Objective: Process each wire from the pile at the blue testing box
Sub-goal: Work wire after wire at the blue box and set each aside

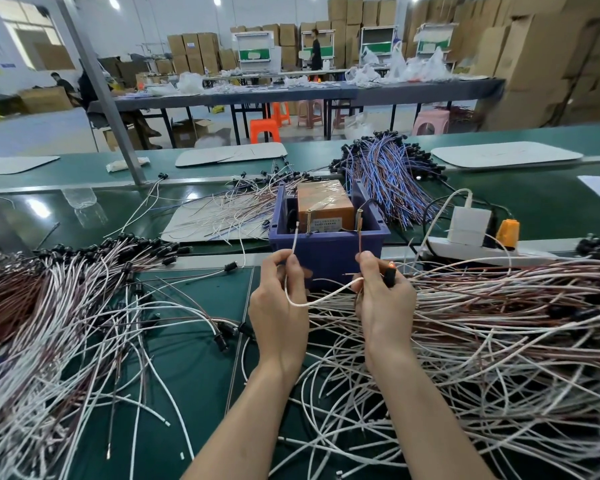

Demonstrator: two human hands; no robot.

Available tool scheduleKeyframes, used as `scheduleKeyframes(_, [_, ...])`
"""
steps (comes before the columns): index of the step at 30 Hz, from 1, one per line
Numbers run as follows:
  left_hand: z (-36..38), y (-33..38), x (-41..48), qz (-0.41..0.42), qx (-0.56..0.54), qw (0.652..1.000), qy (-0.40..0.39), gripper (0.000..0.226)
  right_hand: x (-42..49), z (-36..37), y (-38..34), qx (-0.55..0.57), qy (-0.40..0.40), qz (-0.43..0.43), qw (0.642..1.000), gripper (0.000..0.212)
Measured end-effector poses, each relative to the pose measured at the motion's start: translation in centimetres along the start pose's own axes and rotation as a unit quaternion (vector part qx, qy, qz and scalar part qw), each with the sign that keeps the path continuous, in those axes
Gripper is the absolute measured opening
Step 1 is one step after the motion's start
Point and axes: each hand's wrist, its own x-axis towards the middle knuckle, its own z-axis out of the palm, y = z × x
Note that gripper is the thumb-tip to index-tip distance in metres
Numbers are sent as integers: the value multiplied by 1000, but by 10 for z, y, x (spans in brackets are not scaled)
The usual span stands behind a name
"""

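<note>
Box [326,252], near edge: left hand [278,301] and right hand [385,301] each pinch one wire [312,302]; piles [499,323] crowd both sides, leaving a narrow strip of green table [194,358]; cartons [534,46] far.

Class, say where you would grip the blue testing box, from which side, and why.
Grip the blue testing box by its two raised side walls, from left and right: they stand above the rim, while wires cross its front edge.

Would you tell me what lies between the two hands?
In the head view, a white wire sags in a loop from the left hand across to the right hand.
</note>
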Motion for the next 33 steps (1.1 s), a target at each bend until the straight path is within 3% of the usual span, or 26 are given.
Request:
scheduleKeyframes(6, [-4, -2, 7, -82, -57, 991, 89, 11, -21, -15, -11, -87, -3, -112, 990, 26])
scheduleKeyframes(11, [-8, -6, 6, -96, -36, 991, 81, 16, -15, -39, -61, 3, 16, -136, 991, 19])
scheduleKeyframes(14, [-8, -2, 2, -55, 3, 998, 39, 20, 8, -65, -106, 35, 82, -164, 982, 14])
scheduleKeyframes(16, [-8, 2, -2, 31, 75, 997, 3, 19, 25, -85, -130, 22, 131, -178, 975, 8])
scheduleKeyframes(19, [-7, 13, -9, 155, 186, 963, -116, 20, 43, -113, -155, -33, 185, -201, 961, 3])
scheduleKeyframes(21, [-8, 24, -12, 178, 224, 931, -227, 28, 47, -126, -166, -83, 211, -224, 948, 4])
scheduleKeyframes(23, [-12, 30, -13, 171, 241, 908, -298, 42, 49, -137, -170, -175, 236, -256, 921, 19])
scheduleKeyframes(24, [-15, 33, -14, 169, 256, 898, -317, 48, 51, -143, -170, -258, 258, -273, 890, 30])
scheduleKeyframes(27, [-33, 35, -7, 160, 278, 893, -316, 48, 52, -152, -166, -478, 332, -303, 754, 39])
scheduleKeyframes(31, [-72, 23, 25, 119, 310, 904, -270, 38, 29, -122, -146, -495, 316, -362, 723, 30])
scheduleKeyframes(33, [-99, 7, 46, 100, 380, 884, -254, 38, 6, -91, -121, -482, 231, -458, 710, 23])
